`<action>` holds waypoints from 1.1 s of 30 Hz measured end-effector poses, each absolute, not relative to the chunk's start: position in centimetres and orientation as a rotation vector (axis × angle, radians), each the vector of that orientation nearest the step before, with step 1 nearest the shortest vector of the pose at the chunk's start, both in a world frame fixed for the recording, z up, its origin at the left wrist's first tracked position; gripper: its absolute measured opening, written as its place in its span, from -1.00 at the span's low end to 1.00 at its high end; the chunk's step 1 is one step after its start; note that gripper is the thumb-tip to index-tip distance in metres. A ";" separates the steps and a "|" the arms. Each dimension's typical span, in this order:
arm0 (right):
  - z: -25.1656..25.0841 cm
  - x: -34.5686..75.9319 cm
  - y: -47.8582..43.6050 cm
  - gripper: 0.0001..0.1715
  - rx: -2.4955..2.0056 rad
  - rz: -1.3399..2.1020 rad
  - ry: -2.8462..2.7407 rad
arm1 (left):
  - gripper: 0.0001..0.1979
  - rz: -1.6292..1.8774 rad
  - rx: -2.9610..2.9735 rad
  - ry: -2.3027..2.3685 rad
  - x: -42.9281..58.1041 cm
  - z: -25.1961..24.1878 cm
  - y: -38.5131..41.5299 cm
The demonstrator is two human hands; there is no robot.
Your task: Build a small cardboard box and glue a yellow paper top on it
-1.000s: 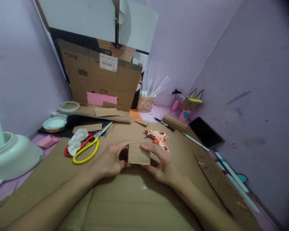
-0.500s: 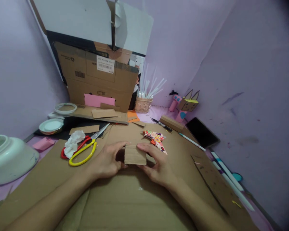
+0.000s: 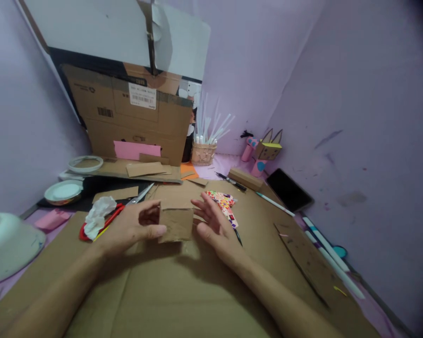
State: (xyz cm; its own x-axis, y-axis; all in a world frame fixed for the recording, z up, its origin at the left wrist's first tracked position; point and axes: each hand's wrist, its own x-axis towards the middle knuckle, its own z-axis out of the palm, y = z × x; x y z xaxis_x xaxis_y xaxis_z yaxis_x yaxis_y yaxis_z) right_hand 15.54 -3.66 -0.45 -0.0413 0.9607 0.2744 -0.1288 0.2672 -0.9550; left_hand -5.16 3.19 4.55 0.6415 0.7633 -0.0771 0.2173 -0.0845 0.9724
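A small brown cardboard box (image 3: 176, 225) is held above the cardboard sheet (image 3: 162, 300), its front face towards me. My left hand (image 3: 132, 230) grips its left side, thumb on the front edge and fingers behind. Close to the right side of the box is my right hand (image 3: 220, 230), fingers spread and apart; whether a fingertip touches the box is hard to see. Just beyond my right hand lies a colourful patterned paper piece (image 3: 223, 201). Red-and-yellow scissors (image 3: 118, 213) lie behind my left hand, partly covered by a crumpled white tissue (image 3: 99, 217).
Cardboard strips (image 3: 144, 169) lie near a large upright carton (image 3: 127, 117). A basket of white sticks (image 3: 203, 152), a cardboard animal figure (image 3: 268, 151) and a phone (image 3: 289, 190) stand or lie at the back. White markers (image 3: 333, 256) line the right; a white bowl-like base (image 3: 10, 244) is left.
The box has turned to show its front face and shifted left. My right hand has let go and opened, while my left hand keeps its hold. The camera view has shifted slightly.
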 end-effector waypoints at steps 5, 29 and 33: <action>-0.3 16.3 -3.9 -0.39 -0.979 1.037 -1.253 | -0.20 0.567 1.322 0.836 -3.6 2.8 2.5; -0.3 16.4 -4.1 -0.63 -1.119 0.605 -1.587 | -0.13 0.635 1.581 0.789 -3.1 1.8 1.5; 0.0 16.8 -4.3 -0.34 -1.157 0.615 -1.620 | -0.18 0.715 1.924 0.940 -3.9 3.3 1.2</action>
State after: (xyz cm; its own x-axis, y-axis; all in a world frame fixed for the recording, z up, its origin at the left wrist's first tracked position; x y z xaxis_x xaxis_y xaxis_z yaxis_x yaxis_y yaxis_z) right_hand 16.82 -4.29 0.05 -0.0310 0.9008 0.4331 0.3860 0.4105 -0.8261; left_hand -3.91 1.23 3.32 0.5528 0.8248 0.1186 0.3350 -0.3502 0.8747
